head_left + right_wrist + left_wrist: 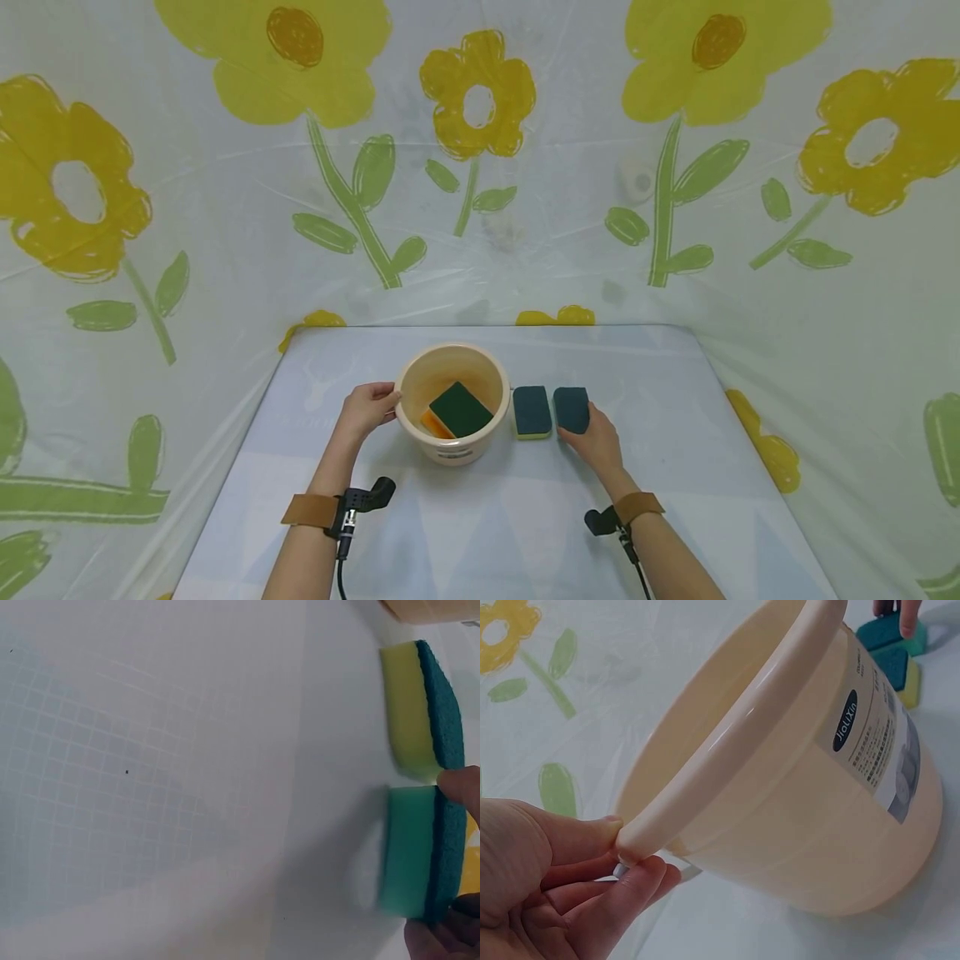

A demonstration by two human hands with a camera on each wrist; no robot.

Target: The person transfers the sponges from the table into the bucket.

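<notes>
Wrist straps, brown, with small black camera mounts, sit lowest in the head view, one on each forearm. Both forearms reach forward over the desk [480, 533], roughly parallel.

Left hand [366, 410]: fingers [622, 896] curled, thumb on top, pinching the rim of the cream bucket [450, 400] at its left edge. The left wrist view shows the rim caught between thumb and forefinger, with the other fingers folded beneath. The bucket stands upright on the desk, printed label on its outer wall. Inside it lies one sponge [457, 410], dark green face up, orange foam showing at its lower left, tilted against the wall.

Right hand [596, 437]: palm down, fingers gripping the teal-bodied sponge [572, 408] from its near and right sides. The right wrist view shows a fingertip [459, 784] on its dark scouring face and others at its near end; how tightly they close, cannot tell.

Yellow-bodied sponge [532, 411] lies flat between the bucket and the teal-bodied sponge, just beside both, untouched.

Flowered plastic sheeting [480, 167] rises behind and beside the desk.
</notes>
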